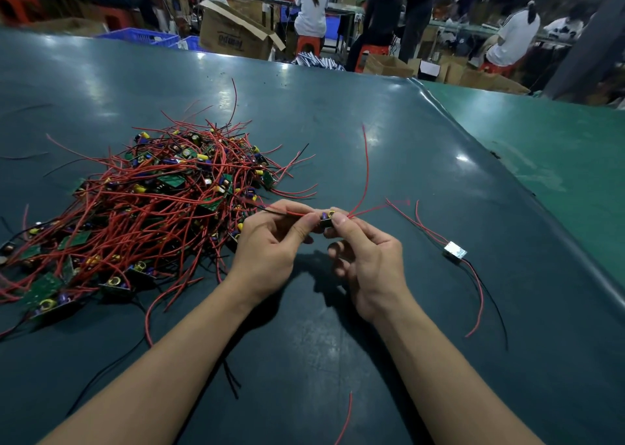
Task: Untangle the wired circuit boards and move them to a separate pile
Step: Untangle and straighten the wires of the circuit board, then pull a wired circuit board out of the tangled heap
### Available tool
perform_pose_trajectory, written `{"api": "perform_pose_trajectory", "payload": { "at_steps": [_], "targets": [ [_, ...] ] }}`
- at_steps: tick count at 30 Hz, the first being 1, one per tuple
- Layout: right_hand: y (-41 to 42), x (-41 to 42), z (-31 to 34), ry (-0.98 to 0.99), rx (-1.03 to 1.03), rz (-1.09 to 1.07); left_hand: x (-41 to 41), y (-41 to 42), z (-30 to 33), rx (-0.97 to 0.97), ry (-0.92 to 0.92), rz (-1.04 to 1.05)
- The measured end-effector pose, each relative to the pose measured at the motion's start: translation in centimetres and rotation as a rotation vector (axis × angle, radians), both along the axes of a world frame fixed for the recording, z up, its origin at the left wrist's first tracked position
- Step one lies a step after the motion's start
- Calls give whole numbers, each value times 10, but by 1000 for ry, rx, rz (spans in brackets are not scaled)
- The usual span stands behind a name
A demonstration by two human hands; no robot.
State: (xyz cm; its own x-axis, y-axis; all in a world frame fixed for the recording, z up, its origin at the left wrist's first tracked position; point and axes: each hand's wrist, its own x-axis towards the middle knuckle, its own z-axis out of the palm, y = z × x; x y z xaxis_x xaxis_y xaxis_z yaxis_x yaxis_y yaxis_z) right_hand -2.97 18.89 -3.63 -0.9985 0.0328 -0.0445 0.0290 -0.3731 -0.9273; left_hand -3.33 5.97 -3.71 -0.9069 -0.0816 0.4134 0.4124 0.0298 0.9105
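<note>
Both hands meet above the middle of the dark teal bench mat (389, 133), holding one small wired circuit board (326, 219) with purple and yellow components between them. The left hand (270, 241) has thumb and forefinger curled, pinching the board's red and black leads where they run off toward the left; the right hand (365, 255) pinches the board itself between thumb and forefinger, its other fingers curled under. From the board's right side, long thin red wires (366, 174) rise and fan out toward the far edge of the bench. Toward the left edge lies a large tangled heap of green circuit boards with red and black wires (142, 201), spreading from the near-left part of the mat up toward the middle; the leads in the left hand point back at the heap's right fringe. Well apart from it, near the right edge, a single small silver-topped board with red and black leads (455, 251) lies flat on the mat. Beyond the far edge stand an open brown cardboard box (233, 35) and seated people on red plastic stools (306, 43).
</note>
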Motion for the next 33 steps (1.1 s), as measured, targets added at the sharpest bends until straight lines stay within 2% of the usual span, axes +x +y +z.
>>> {"api": "perform_pose_trajectory", "payload": {
  "at_steps": [2,5,9,14,17,22,26,28,30,33],
  "targets": [
    [1,0,1,19,11,-46,-1,-1,-1,32,-61,-43],
    [-1,3,-2,193,239,-161,-2,-2,0,109,-137,-69],
    [-3,7,-4,305,314,-95,-3,-7,1,258,-254,-63],
    [1,6,-7,403,484,-217,-5,-6,2,218,-290,-101],
    [4,4,-6,330,313,-313,-5,-5,2,211,-304,-101],
    [28,-5,5,41,-229,-607,-5,-8,1,204,-320,-63],
    [47,-5,6,-132,-414,-721,-4,-6,1,164,-321,-41],
    [49,-5,6,-142,-457,-745,-3,-6,1,161,-319,-36],
    [47,-6,7,-110,-412,-729,-3,-7,0,156,-312,-26],
    [42,-12,5,21,-101,-671,-3,-6,-1,96,-255,26]
  ]
}}
